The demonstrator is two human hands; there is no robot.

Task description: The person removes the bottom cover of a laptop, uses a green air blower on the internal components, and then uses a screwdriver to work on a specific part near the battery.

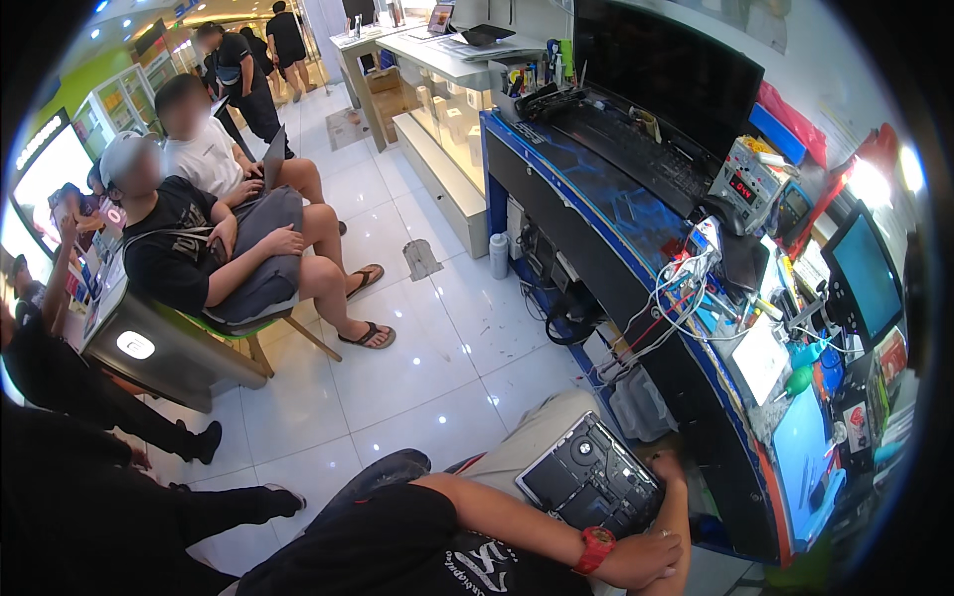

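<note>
An opened-up laptop base (588, 474) lies tilted across my lap, with its black boards, batteries and a round fan bared. My right hand (668, 465) is at its far right corner, beside the rim; the fingers are in shadow and their grip is unclear. Wearing a red wristwatch (596, 549), my left arm crosses in front of the laptop's near edge. My left hand (641, 561) rests on my right forearm (679, 521), its fingers bent round it.
Right of me runs a workbench (636, 243) with a monitor (666, 70), a power supply (747, 184), tangled cables (686, 288), tools and a tilted screen (865, 268). Two seated people (189, 233) are at the left, one holding a laptop (272, 159). Another person in black (109, 497) stands close by.
</note>
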